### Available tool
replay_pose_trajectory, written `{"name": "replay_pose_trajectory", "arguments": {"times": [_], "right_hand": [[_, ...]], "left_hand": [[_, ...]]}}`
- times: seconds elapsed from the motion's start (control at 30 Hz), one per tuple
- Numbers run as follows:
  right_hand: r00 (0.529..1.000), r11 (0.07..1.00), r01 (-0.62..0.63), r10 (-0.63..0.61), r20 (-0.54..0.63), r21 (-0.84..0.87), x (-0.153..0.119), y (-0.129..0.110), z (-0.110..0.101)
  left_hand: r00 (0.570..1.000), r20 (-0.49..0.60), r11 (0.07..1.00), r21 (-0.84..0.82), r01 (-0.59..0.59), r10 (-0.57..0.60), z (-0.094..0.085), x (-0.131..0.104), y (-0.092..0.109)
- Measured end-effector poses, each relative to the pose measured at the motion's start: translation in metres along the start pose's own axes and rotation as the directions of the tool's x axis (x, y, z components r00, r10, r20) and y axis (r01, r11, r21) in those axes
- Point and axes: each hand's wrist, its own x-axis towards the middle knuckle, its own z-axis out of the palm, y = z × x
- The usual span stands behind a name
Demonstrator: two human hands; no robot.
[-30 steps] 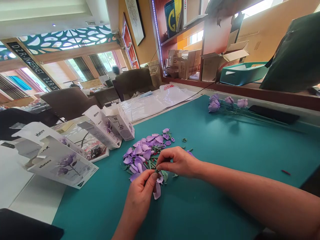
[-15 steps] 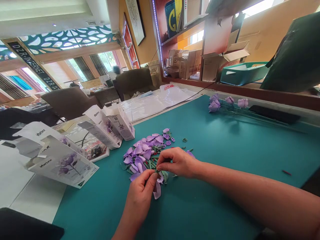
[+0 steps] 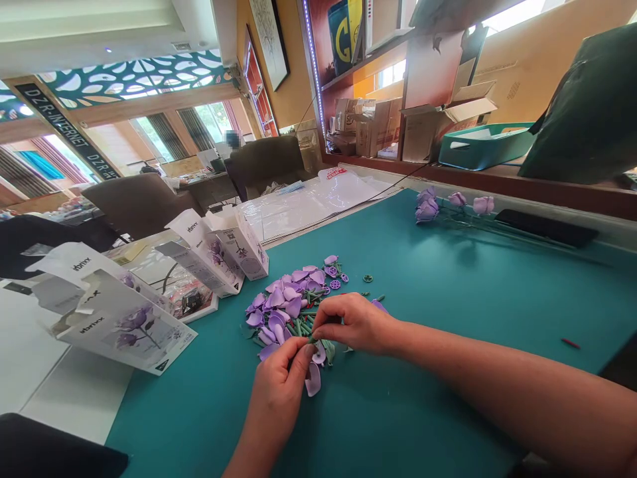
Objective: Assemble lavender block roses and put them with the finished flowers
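My left hand (image 3: 286, 372) pinches a small green flower part (image 3: 312, 340) between thumb and forefinger. From above and the right, the fingertips of my right hand (image 3: 351, 323) close on the same piece; its shape is mostly hidden by the fingers. Just beyond both hands lies a pile of purple plastic petals (image 3: 279, 302), mixed with green stem pieces (image 3: 298, 326). A single pale purple petal (image 3: 312, 382) shows beside my left thumb, and a green leaf (image 3: 329, 352) lies under my right hand.
White flower-kit boxes (image 3: 139, 332) stand open at the left. Purple wheel-shaped pieces (image 3: 335, 285) and a green ring (image 3: 367, 278) lie behind the hands. Assembled purple roses (image 3: 426, 207) and a black flat object (image 3: 547, 228) rest at the back right. A dark red stick (image 3: 570, 343) lies at right.
Both hands stay almost in place, still pinching the small green part; only a slight shift of the fingers shows.
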Motion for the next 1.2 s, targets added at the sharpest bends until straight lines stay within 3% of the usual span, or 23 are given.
{"name": "replay_pose_trajectory", "arguments": {"times": [0.43, 1.2], "right_hand": [[1.000, 0.998, -0.014, 0.013, -0.018, -0.058, -0.0008, -0.0021, -0.0009], [0.988, 0.981, -0.152, 0.150, 0.023, 0.117, 0.0017, -0.0017, 0.0071]], "left_hand": [[0.999, -0.033, 0.997, 0.075, -0.016, 0.019, 0.0001, -0.0007, 0.0021], [0.996, -0.035, 0.986, 0.152, -0.075, 0.081, 0.0016, -0.0003, -0.0030]]}}
